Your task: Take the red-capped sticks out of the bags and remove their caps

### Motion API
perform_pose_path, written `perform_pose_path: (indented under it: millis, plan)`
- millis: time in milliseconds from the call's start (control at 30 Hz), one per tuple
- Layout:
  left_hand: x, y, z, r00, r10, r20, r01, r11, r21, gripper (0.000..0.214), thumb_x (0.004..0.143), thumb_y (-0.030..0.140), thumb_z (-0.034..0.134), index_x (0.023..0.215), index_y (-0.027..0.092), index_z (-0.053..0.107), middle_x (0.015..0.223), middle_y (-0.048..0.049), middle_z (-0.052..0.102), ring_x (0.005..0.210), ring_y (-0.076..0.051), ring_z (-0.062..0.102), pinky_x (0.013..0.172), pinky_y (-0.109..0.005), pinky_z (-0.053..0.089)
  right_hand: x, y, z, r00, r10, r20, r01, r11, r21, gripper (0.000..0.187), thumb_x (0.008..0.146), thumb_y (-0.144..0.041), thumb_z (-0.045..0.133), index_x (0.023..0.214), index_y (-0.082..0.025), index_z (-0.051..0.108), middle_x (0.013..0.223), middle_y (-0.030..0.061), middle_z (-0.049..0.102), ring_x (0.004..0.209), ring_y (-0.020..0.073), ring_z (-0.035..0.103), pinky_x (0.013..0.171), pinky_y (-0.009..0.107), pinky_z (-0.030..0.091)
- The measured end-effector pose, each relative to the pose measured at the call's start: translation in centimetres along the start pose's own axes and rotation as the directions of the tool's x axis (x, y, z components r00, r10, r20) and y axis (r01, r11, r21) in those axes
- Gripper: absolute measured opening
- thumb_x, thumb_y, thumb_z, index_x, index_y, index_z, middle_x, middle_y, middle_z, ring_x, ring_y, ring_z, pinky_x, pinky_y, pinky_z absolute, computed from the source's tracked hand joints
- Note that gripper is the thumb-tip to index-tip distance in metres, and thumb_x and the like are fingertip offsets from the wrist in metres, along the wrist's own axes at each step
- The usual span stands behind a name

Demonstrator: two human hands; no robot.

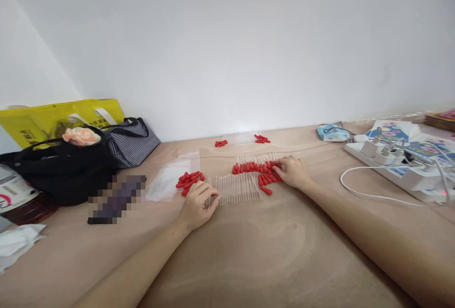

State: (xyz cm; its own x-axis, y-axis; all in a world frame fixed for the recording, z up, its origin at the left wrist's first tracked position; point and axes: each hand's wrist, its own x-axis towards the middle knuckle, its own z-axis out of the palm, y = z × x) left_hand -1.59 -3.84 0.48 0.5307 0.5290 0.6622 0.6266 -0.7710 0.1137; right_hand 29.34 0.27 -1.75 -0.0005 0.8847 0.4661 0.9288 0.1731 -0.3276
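Observation:
A row of thin clear glass tubes [238, 188] lies side by side on the table in front of me. Behind it sits a second row, its tubes capped with red rubber bulbs [249, 167]. My left hand [199, 205] rests at the left end of the nearer row, thumb and forefinger pinched together; what is between them, if anything, I cannot make out. Just behind that hand is a pile of loose red bulbs [188, 181]. My right hand [292, 171] has its fingertips closed on a red bulb at the right end of the back row, above more loose bulbs [267, 180].
Clear plastic bags [165, 181] and a phone [117, 200] lie to the left, near a black bag [71, 170] and a striped bag [133, 143]. On the right are a power strip [398, 170] with cables and a blue mask [333, 133]. A wall stands behind.

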Motion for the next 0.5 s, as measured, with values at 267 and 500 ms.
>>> perform_pose_path:
  millis: [267, 500]
  plan:
    - [1.1, 2.0, 0.8, 0.944, -0.301, 0.138, 0.327, 0.913, -0.245, 0.023, 0.081, 0.031, 0.046, 0.075, 0.016, 0.063, 0.06, -0.0003, 0.056, 0.054, -0.011, 0.049, 0.053, -0.021, 0.038, -2.7, -4.2, -1.5, 0.929, -0.145, -0.34, 0.226, 0.95, 0.214, 0.02, 0.079, -0.03, 0.05, 0.09, -0.023, 0.064, 0.077, 0.0023, 0.065, 0.074, 0.0169, 0.052, 0.071, 0.032, 0.032]
    - [4.2, 5.9, 3.2, 0.719, -0.538, 0.44, 0.677, 0.401, -0.617, 0.037, 0.079, 0.048, 0.041, 0.074, 0.014, 0.057, 0.055, 0.0014, 0.052, 0.046, -0.008, 0.046, 0.042, -0.019, 0.033, -6.1, -9.6, -1.0, 0.836, -0.403, -0.373, 0.5, 0.84, 0.213, 0.017, 0.081, -0.024, 0.049, 0.093, -0.023, 0.061, 0.079, 0.0015, 0.064, 0.069, 0.0147, 0.049, 0.066, 0.033, 0.031]
